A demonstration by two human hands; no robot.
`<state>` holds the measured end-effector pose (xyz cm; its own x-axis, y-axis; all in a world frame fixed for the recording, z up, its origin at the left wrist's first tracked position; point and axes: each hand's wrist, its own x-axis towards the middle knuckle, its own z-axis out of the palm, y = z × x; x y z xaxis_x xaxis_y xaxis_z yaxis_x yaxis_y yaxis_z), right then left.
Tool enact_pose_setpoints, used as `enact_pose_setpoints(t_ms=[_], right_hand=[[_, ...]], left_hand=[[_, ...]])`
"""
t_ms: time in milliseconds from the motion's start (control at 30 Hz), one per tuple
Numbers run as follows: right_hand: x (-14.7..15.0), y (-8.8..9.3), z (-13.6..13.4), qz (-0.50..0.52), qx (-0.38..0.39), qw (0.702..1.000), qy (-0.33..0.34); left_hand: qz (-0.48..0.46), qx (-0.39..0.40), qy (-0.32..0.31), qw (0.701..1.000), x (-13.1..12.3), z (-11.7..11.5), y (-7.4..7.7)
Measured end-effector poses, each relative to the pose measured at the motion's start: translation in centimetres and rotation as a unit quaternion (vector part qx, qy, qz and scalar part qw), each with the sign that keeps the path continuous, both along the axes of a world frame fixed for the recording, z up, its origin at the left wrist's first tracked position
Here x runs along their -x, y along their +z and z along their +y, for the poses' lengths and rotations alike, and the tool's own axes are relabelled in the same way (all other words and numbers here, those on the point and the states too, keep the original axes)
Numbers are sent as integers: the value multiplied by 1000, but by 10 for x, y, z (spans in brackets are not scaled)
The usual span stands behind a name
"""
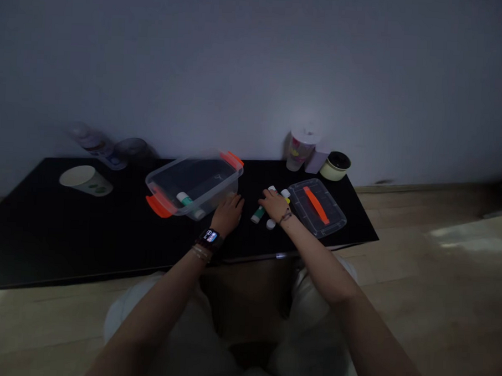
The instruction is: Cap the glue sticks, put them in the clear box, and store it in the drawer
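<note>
A clear plastic box (218, 175) with orange latches stands on the low black table (66, 235); a green and white tube (185, 199) lies inside it. My left hand (228, 213), with a watch on the wrist, rests against the box's near right corner, fingers curled. My right hand (275, 205) lies over a cluster of small tubes with white caps, among them a green one (258, 214) and a white cap (270, 224). Its fingers are bent over them; whether it grips one is hidden.
The box's clear lid (330, 222) with an orange handle lies right of my right hand. A paper cup (85, 179) and a plastic bottle (95, 143) are at the back left. A cup with a lid (300, 148) and a round tin (336, 165) stand by the wall.
</note>
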<state>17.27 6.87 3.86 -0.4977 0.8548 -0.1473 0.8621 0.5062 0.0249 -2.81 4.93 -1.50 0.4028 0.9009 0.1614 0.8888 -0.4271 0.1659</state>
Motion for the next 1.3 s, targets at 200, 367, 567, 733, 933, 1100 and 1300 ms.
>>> enact_pose_setpoints(t_ms=[200,367,567,733,933,1100,1300], right_hand=[[1,13,-3,68,-57,996,22],[2,32,-16,150,-75,985,27],[-21,38,-29,141,44,983,-111],[-14,16,-41,28,157,982,-103],[-17,22,-29,276,90,946,-145],[-24,32,-20,487,131,841,-194],[-19,37,-26,495,136,847,-137]], left_hand=[[-217,63,19,974,-9,-1,16],[-522,301,47,796,-19,-13,35],[-636,394,105,655,-14,-25,55],[-645,397,115,643,-13,-29,56],[-640,408,78,647,-16,-34,56],[-618,403,56,673,-16,-39,60],[-590,452,15,669,-12,-43,66]])
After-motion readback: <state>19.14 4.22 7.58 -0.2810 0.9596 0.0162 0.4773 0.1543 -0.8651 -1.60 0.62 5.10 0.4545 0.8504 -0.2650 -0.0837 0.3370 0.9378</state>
